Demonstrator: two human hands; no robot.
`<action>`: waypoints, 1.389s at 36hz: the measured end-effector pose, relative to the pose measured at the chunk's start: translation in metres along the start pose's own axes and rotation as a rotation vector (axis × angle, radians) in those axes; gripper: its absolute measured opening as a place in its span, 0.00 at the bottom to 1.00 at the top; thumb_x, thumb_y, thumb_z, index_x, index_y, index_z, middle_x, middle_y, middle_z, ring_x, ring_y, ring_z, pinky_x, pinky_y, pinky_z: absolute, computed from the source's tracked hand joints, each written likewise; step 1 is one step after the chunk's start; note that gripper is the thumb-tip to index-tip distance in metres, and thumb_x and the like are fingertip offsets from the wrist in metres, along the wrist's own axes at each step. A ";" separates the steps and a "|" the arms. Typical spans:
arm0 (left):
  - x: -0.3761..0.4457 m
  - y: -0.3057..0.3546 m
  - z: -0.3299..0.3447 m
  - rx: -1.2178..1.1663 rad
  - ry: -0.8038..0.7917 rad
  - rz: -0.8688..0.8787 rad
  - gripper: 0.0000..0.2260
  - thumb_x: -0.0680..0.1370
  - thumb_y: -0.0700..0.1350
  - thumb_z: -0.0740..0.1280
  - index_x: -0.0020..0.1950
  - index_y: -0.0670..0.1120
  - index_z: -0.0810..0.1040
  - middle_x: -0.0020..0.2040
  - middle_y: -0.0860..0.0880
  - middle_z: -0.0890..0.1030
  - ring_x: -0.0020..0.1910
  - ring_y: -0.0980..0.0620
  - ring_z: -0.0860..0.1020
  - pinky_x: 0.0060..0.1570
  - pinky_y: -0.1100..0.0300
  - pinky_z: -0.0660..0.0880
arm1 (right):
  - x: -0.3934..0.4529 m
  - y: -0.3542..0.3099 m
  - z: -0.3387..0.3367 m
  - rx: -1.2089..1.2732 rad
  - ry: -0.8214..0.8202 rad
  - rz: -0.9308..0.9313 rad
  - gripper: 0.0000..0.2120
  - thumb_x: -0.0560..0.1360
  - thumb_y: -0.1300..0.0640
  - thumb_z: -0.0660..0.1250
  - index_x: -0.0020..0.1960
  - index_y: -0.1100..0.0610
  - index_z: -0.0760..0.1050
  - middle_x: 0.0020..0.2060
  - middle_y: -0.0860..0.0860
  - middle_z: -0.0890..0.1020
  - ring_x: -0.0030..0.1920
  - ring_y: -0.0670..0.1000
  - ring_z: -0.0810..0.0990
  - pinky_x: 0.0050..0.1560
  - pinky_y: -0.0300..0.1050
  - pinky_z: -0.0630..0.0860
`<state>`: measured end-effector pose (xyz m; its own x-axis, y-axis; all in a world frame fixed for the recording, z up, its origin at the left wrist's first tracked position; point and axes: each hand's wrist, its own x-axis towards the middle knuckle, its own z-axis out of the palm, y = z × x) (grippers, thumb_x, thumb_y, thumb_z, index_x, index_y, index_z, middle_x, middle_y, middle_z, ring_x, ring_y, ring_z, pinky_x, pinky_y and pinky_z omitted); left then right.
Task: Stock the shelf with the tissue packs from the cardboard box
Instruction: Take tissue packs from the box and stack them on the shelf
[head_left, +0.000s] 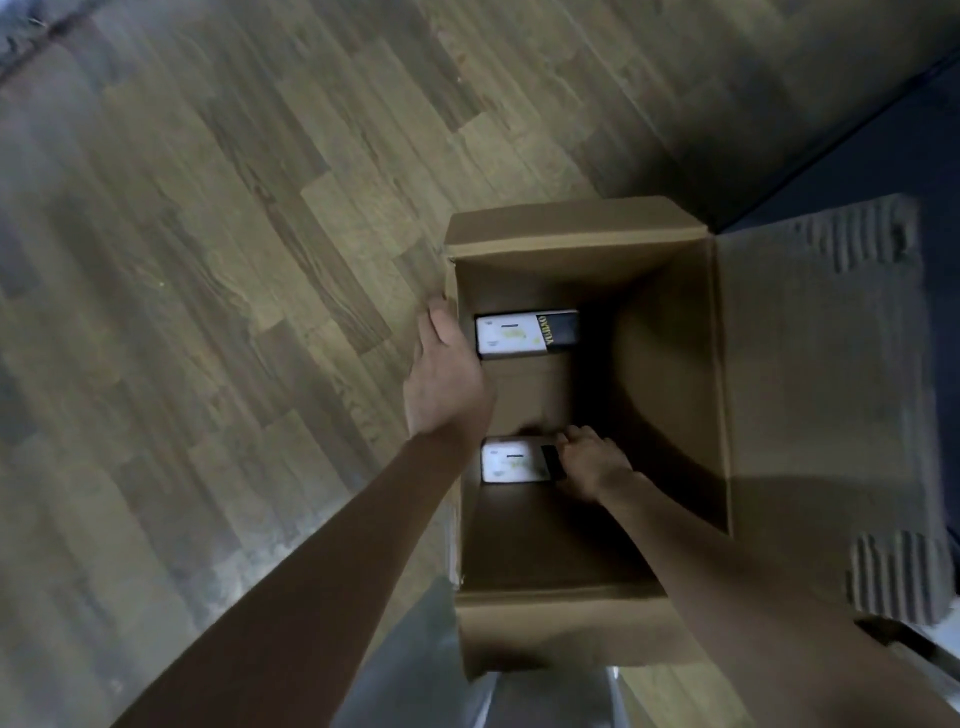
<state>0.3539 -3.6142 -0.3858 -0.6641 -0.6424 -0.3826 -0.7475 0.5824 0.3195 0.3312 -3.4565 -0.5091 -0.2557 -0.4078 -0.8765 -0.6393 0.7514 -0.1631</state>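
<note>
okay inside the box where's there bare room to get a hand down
Bare cardboard floor lies between the far tissue pack and the near tissue pack, and along the dark right side of the cardboard box. It is crowded by the left wall, where the left hand rests and the right hand grips the near pack.

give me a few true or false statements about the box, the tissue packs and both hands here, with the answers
1. Two tissue packs are visible inside the cardboard box. True: the far pack and the near pack.
2. The right hand is on the near pack. True, its fingers curl over the pack's dark end.
3. The left hand holds the far pack. False: it rests on the box's left wall.
4. The box flaps are closed. False: they are folded open.
5. The box stands on a shelf. False: it stands on the wooden floor.
</note>
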 end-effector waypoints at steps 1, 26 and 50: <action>0.000 0.000 0.001 0.011 0.017 0.004 0.30 0.75 0.35 0.58 0.76 0.40 0.50 0.72 0.43 0.61 0.68 0.41 0.68 0.62 0.52 0.67 | 0.007 0.002 0.006 -0.008 -0.043 0.000 0.27 0.78 0.56 0.62 0.74 0.60 0.58 0.73 0.56 0.60 0.73 0.57 0.58 0.70 0.52 0.61; -0.002 -0.003 0.007 -0.003 0.040 0.023 0.30 0.75 0.35 0.57 0.76 0.42 0.50 0.73 0.44 0.60 0.70 0.43 0.66 0.61 0.52 0.68 | 0.046 -0.005 0.021 -0.243 -0.015 -0.049 0.25 0.80 0.55 0.56 0.73 0.65 0.56 0.70 0.64 0.65 0.68 0.65 0.67 0.64 0.57 0.69; -0.092 0.061 -0.189 0.205 -0.549 0.183 0.20 0.78 0.43 0.59 0.70 0.41 0.64 0.63 0.41 0.72 0.62 0.42 0.73 0.58 0.52 0.71 | -0.315 0.013 -0.174 0.522 0.400 0.101 0.28 0.71 0.47 0.69 0.67 0.56 0.67 0.61 0.55 0.76 0.61 0.56 0.74 0.57 0.45 0.71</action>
<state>0.3659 -3.6138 -0.1671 -0.6345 -0.2039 -0.7456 -0.5672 0.7781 0.2699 0.2773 -3.4088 -0.1567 -0.6097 -0.4073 -0.6800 -0.1884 0.9077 -0.3749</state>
